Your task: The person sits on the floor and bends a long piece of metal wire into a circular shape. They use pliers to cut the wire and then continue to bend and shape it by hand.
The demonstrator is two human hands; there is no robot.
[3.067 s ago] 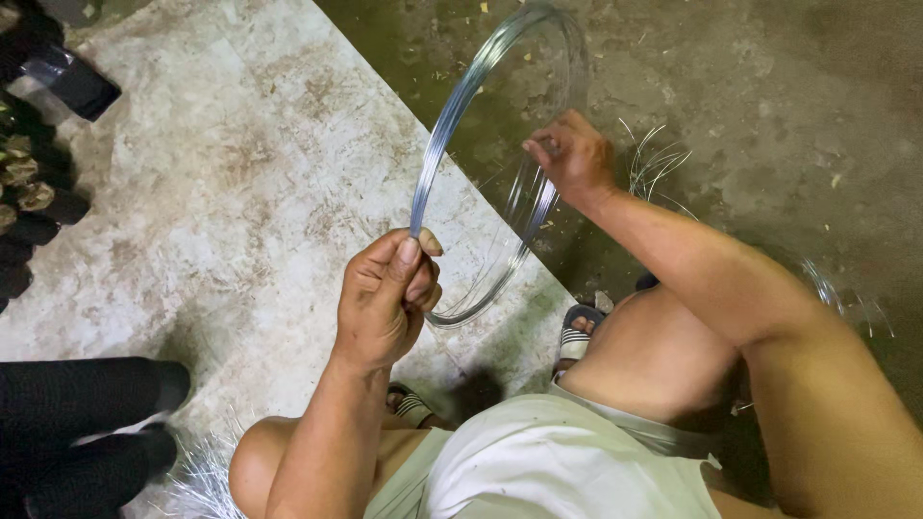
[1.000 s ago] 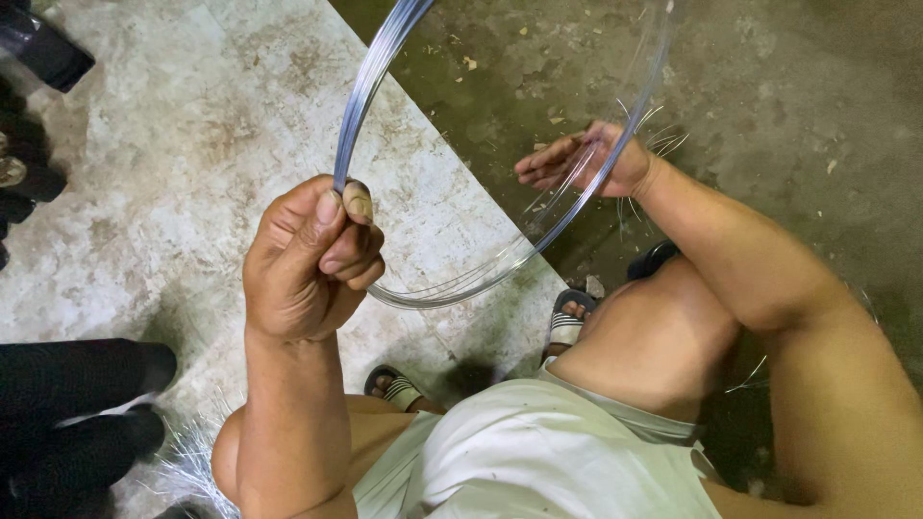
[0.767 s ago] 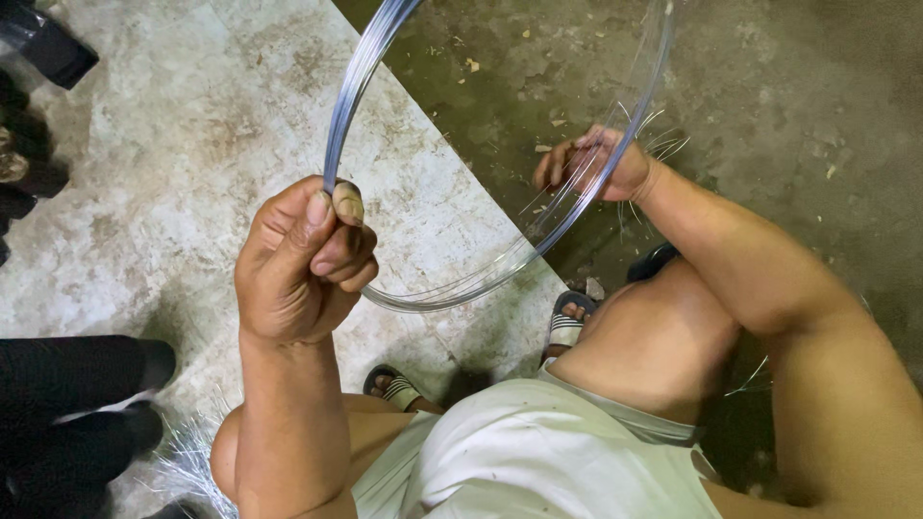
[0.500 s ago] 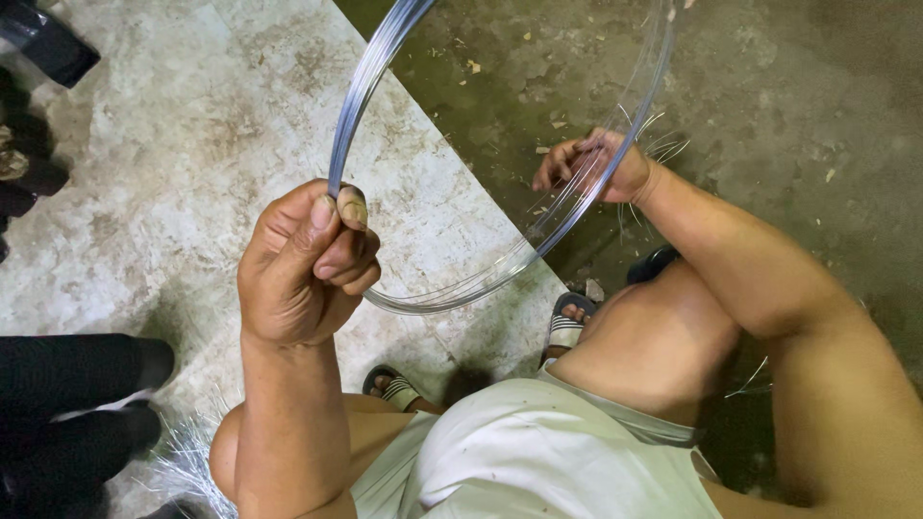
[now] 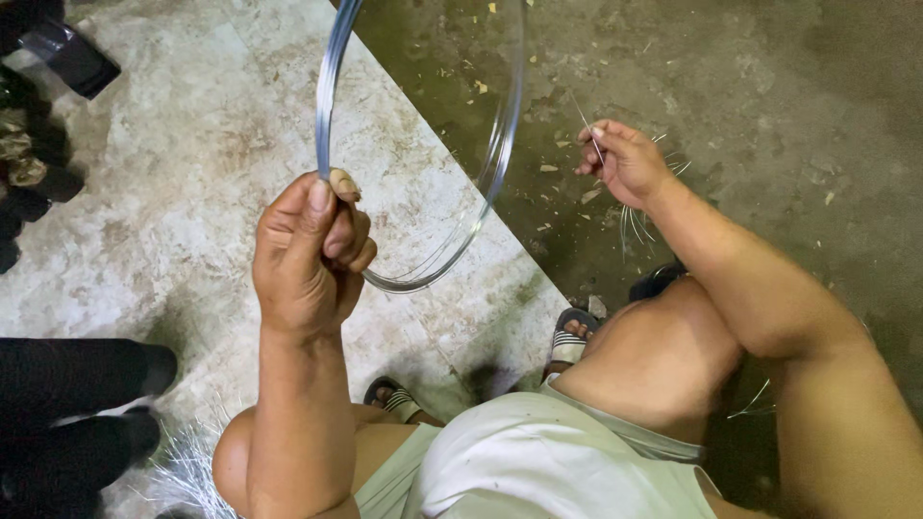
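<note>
Gripping a coil of thin silvery wire (image 5: 500, 154), the left hand (image 5: 312, 255) is closed into a fist around the left side of the loop, thumb pressed along the top of the curled fingers. The coil stands roughly upright in the air in front of the person, its upper part running out of the top edge of the view and its lowest curve passing just right of the left fist.

The right hand (image 5: 625, 161) is held apart from the coil, to its right. Its thumb and fingertips are pinched together on a single thin wire strand (image 5: 585, 123), which rises up and to the left from the pinch. Whether this strand joins the coil cannot be told.

Below the right hand, loose wire offcuts (image 5: 635, 216) lie on the dark concrete floor (image 5: 769, 96). The left half of the ground is a pale mottled stone slab (image 5: 173, 173), whose edge runs diagonally under the coil.

The person squats, bare knees forward, with a sandal (image 5: 569, 338) on the right foot and another sandal (image 5: 394, 399) below the left forearm. Dark objects (image 5: 38, 125) sit at the upper left edge; they cannot be identified. A bundle of fine wire ends (image 5: 187, 466) lies at the lower left, beside another person's black-clad legs (image 5: 77, 404).
</note>
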